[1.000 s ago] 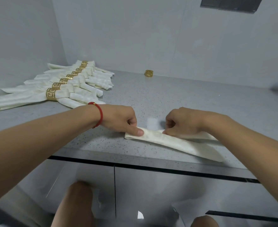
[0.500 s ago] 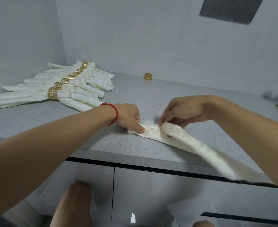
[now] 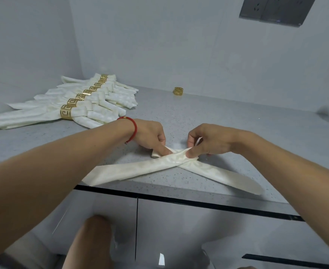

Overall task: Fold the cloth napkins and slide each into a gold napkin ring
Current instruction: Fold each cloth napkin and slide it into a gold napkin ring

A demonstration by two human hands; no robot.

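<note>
**Napkin strip crossed into an X under both hands**

Head view: a cream cloth napkin [image 3: 159, 167], folded into a long narrow strip, is lying on the grey speckled worktop [image 3: 227, 121] near its front edge. The strip is doubled back over itself, so its two tails are crossing in an X: one tail is running toward the lower left, the other toward the lower right, and the lower-left tail is lying on top at the crossing.

The left hand [image 3: 150, 134], with a red cord bracelet [image 3: 132, 129] at the wrist, is pressing the folded end of the napkin down; its fingers [image 3: 164, 150] are curled, with one tip bearing on the cloth. The right hand [image 3: 208, 140] is sitting just beside it, thumb and curled fingers pinching the upper layer of the napkin at the fold.

A row of finished napkins [image 3: 93, 105], each sitting in a gold napkin ring [image 3: 66, 112], is lying fanned out at the far left of the worktop, well apart from the hands. One loose gold ring [image 3: 178, 91] is standing near the back wall. A grey socket panel [image 3: 276, 8] is sitting high on the wall at the right.
</note>
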